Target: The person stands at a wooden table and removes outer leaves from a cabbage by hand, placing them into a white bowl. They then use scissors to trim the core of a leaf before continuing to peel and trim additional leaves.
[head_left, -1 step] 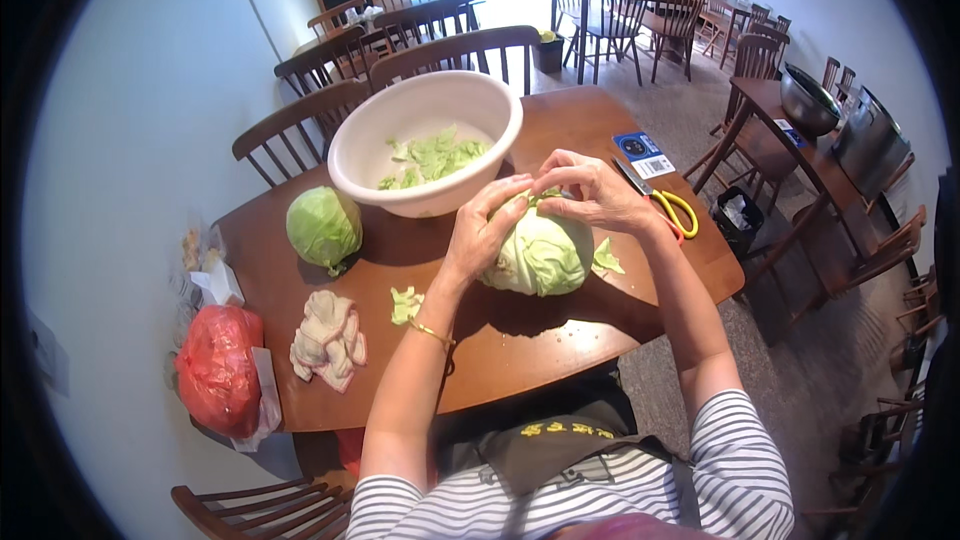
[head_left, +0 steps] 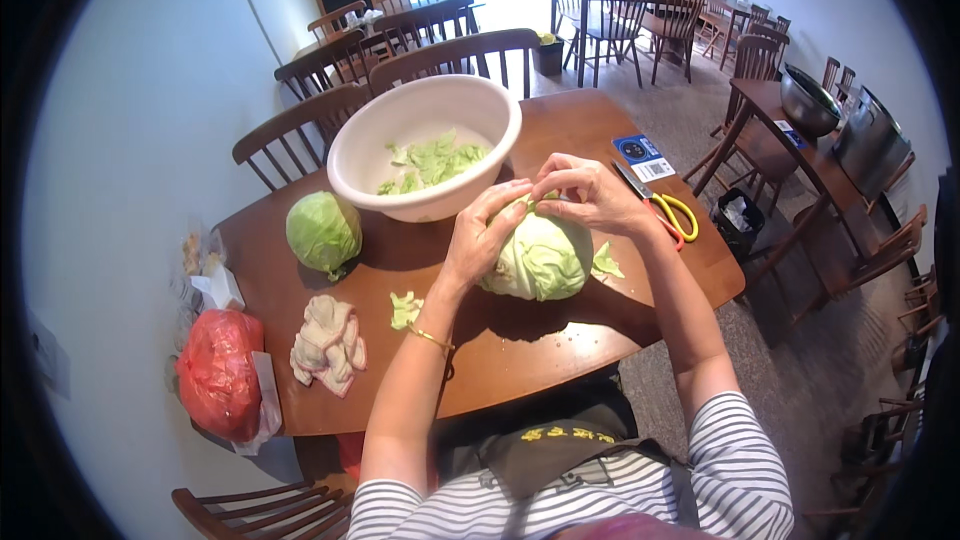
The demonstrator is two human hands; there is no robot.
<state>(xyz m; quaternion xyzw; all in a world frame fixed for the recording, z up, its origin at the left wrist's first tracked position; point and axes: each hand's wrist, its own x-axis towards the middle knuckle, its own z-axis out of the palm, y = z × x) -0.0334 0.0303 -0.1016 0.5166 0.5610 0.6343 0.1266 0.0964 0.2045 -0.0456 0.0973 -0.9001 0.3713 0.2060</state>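
On the near part of the table sits a pale green cabbage [head_left: 543, 262], with both hands at its top. My left hand [head_left: 487, 233] is closed around the cabbage's left side, its fingertips reaching over the crown. The fingers of my right hand [head_left: 590, 192] are bent in a pinch at the cabbage's upper leaves; what lies between the fingertips is mostly hidden. Torn leaf scraps [head_left: 405, 309] lie left of the cabbage, and another leaf piece [head_left: 606, 260] lies to its right. A white basin [head_left: 345, 162] beyond my hands holds torn green leaves [head_left: 440, 157].
A second cabbage [head_left: 324, 232] sits on the brown wooden table [head_left: 560, 125], left of the basin. Scissors [head_left: 677, 217] with yellow and red handles lie at the right. Crumpled cloth gloves [head_left: 328, 345] and a red plastic bag [head_left: 220, 375] are at the left. Wooden chairs surround the table.
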